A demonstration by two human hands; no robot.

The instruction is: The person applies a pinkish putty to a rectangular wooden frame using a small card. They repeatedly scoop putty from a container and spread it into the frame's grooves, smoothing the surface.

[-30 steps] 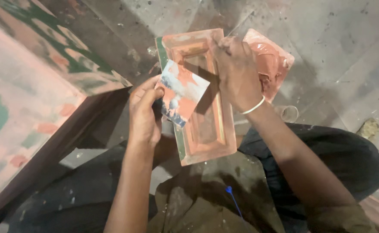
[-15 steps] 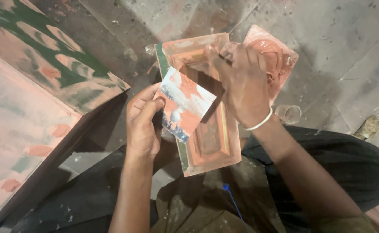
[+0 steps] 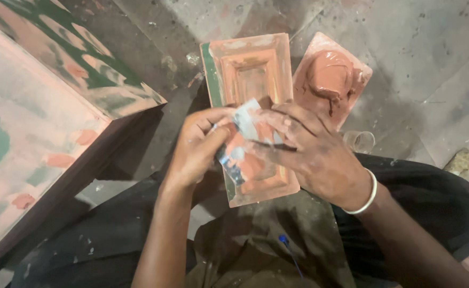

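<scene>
Over the panel [image 3: 253, 80], left hand [image 3: 194, 152] and right hand [image 3: 312, 149] both pinch the card [image 3: 245, 128] with curled fingers; a slip could smear wet putty.

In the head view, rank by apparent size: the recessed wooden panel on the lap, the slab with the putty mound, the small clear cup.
1. Recessed wooden panel, largest, though partly hidden by both hands and nearer the camera.
2. Slab with the putty mound, clearly smaller.
3. Small clear cup, smallest by far.
</scene>
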